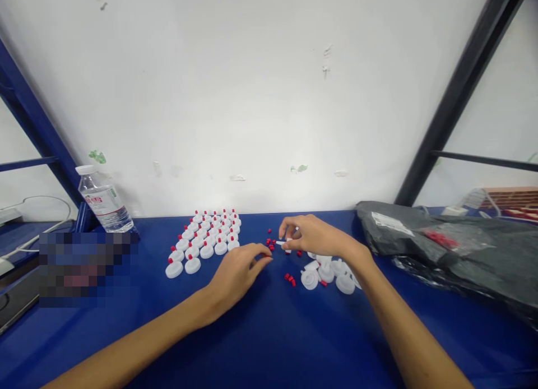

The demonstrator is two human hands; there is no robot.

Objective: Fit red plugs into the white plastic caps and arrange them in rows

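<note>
In the head view my right hand [309, 235] grips a white nozzle cap, its narrow spout [279, 242] pointing left; most of the cap is behind the fingers. My left hand [241, 268] is just left of it, thumb and fingertips brought together; whatever they hold, if anything, is too small to make out. Small red tips [271, 244] lie between the two hands, and several more red tips [290, 278] lie closer to me. A loose pile of white nozzle caps [326, 272] sits under and beside my right wrist. White nozzle caps with red tips [206, 250] stand upright in rows left of my left hand.
A clear water bottle [105, 201] leans at the back left, near a blurred patch [84, 268]. At the right lies a dark plastic bag [420, 249] with a packet of red pieces [440, 239]. A white wall [260, 125] stands behind the blue table [260, 344].
</note>
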